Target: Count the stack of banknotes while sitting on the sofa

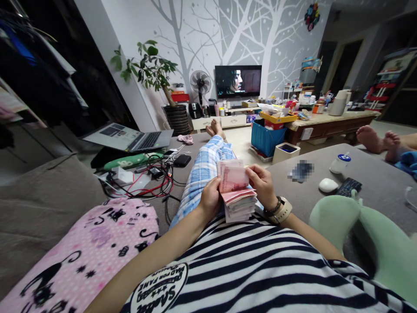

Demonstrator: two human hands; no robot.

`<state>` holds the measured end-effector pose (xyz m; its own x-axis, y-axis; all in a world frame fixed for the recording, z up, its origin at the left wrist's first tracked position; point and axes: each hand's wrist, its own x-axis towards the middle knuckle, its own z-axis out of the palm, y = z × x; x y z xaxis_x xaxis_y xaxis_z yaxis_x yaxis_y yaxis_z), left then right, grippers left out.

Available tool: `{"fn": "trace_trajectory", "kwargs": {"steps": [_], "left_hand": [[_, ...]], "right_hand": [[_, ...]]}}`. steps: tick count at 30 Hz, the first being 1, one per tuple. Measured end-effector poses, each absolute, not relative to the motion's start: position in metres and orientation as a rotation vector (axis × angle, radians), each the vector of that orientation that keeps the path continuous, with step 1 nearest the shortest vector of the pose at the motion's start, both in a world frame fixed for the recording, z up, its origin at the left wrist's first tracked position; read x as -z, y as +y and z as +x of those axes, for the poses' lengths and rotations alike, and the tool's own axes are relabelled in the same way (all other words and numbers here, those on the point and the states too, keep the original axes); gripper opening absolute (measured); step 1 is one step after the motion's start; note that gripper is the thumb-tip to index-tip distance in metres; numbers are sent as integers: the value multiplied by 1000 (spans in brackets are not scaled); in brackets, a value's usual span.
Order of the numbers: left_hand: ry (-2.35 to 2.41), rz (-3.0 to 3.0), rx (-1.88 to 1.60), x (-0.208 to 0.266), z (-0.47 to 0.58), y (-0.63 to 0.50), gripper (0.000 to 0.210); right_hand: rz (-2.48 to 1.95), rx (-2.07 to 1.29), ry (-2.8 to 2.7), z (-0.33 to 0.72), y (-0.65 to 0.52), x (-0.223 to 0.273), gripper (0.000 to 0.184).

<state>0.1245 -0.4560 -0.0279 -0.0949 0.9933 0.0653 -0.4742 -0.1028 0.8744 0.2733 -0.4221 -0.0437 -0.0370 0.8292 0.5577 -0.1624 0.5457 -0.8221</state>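
Observation:
Above my lap I have a thick wad of pinkish-red banknotes (239, 204), its lower part bent toward me and its upper notes standing up. My left hand (211, 195) is closed on the wad's left edge, thumb on the front face. At the upper right, my right hand (262, 184) pinches the corner of a raised banknote (233, 177) between thumb and fingers. A pale watch (284, 211) and a dark bracelet are on my right wrist. Below the notes are my striped shirt (254, 261) and blue plaid trousers (198, 174).
Left of my legs lie tangled cables (159, 174) and an open laptop (130, 137). A pink blanket (107, 243) is beside my left arm. To the right are a green neck pillow (335, 213), a white mouse (328, 185), a lidded jar (340, 164) and another person's feet (371, 138).

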Motion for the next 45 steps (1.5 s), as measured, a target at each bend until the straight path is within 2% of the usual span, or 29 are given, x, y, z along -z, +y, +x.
{"fn": "trace_trajectory", "kwargs": {"steps": [20, 28, 33, 37, 45], "left_hand": [[803, 874, -1509, 29, 122, -456, 16], [745, 819, -1497, 28, 124, -456, 16], [703, 843, -1423, 27, 122, -459, 20], [713, 899, -1365, 30, 119, -460, 32], [718, 910, -1353, 31, 119, -460, 35]], "right_hand": [[-598, -921, -1344, 273, -427, 40, 37], [-541, -964, -1414, 273, -437, 31, 55], [-638, -834, -1367, 274, -430, 34, 50], [-763, -742, -1321, 274, -421, 39, 46], [-750, -843, -1354, 272, -415, 47, 44]]}}
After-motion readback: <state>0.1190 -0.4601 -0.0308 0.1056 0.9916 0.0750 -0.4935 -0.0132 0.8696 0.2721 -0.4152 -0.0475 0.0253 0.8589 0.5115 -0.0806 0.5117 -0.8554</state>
